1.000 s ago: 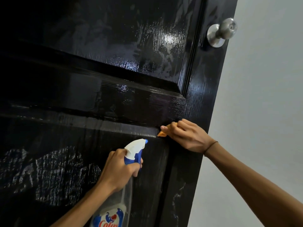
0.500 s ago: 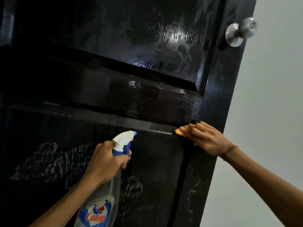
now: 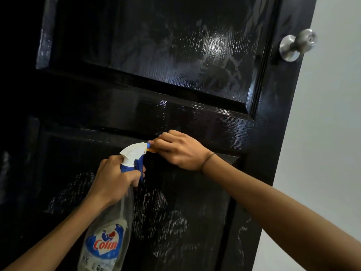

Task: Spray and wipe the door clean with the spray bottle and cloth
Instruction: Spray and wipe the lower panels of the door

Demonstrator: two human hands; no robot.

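Black glossy door [image 3: 195, 55], wood-grain finish, two recessed panels with a flat rail between them. Smeary streaks on the upper panel, whitish patchy marks on the lower one.

Left hand [image 3: 113, 178] grips the neck of the bottle [image 3: 109, 231], fingers curled round it, at least one across the blue trigger. Bottle is clear plastic with a blue and red "Colin" label and a white spray head; the nozzle points up and right at the door, its tip just beside the right hand. Bottle hangs down along the left forearm, in front of the lower panel.

Right hand [image 3: 181, 151] sits at the top edge of the lower panel, just under the rail. Fingers are together and bent, pressing a cloth [image 3: 151, 150] to the door. Only a small orange bit of cloth shows at the fingertips; the rest is hidden under the hand. Thin band [image 3: 208, 158] on the right wrist.

Knob [image 3: 298, 44], brushed metal, round, at the door's right edge, well above both hands. Plain pale wall [image 3: 328, 133] to the right of the door.
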